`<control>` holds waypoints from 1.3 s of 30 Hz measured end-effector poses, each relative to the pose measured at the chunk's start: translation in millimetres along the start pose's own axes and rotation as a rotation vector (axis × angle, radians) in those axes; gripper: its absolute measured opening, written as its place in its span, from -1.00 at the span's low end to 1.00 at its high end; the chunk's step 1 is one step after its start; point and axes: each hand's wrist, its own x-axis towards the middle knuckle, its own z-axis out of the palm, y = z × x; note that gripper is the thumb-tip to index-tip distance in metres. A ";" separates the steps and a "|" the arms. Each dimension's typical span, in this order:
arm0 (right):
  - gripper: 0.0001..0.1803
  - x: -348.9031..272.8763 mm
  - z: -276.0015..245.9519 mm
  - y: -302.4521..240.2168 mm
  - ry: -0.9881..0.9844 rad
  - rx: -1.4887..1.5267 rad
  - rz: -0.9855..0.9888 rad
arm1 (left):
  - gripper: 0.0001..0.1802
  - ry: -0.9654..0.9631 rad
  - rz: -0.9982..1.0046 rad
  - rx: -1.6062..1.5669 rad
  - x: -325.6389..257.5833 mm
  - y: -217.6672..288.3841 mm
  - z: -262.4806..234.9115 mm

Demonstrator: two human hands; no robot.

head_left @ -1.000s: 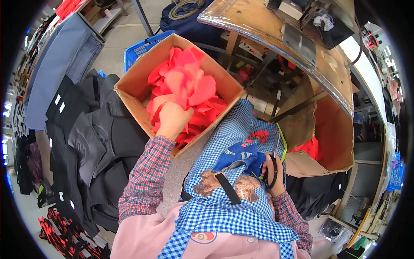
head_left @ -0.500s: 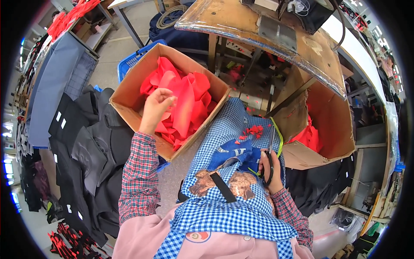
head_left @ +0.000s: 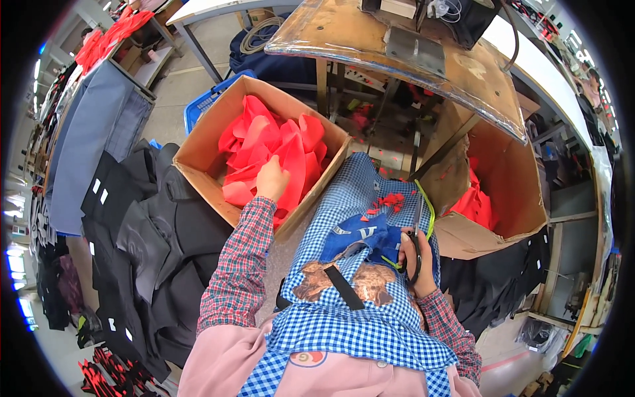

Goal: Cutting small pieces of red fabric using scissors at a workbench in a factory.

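Observation:
My left hand (head_left: 272, 180) is down in an open cardboard box (head_left: 210, 132), its fingers closed on a red fabric piece (head_left: 291, 173). More red fabric pieces (head_left: 254, 135) lie heaped around it. Over my lap, my right hand (head_left: 425, 266) grips a pair of scissors (head_left: 417, 225) by the dark handles, blades pointing away from me. A blue-and-white checked apron (head_left: 316, 248) covers my lap, and small red scraps (head_left: 391, 200) rest on it beyond the denim pocket. Yellow-green edging (head_left: 426, 198) runs beside the scissors.
A second cardboard box (head_left: 512, 195) with red fabric (head_left: 473, 202) stands at the right. Ahead is a wooden worktable (head_left: 344, 30) with a plastic-wrapped edge. Black cut panels (head_left: 152, 231) are piled at the left, and a blue basket (head_left: 205, 99) sits behind the near box.
My left hand has moved down and to the right, from above the box onto the red pieces, and its fingers have closed. My right hand with the scissors has hardly moved.

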 end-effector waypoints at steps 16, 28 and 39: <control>-0.50 34.6 32.4 -88.9 -0.191 0.498 -0.101 | -0.65 -0.829 -0.018 -1.422 -86.2 100.6 -73.6; -0.79 51.1 11.1 -42.9 -0.084 0.677 0.157 | -0.64 0.042 1.132 0.043 -161.6 204.0 -89.8; -0.54 36.8 -25.1 -63.3 -0.011 0.345 -0.006 | -0.73 -0.548 0.563 -0.543 -111.8 176.4 -58.8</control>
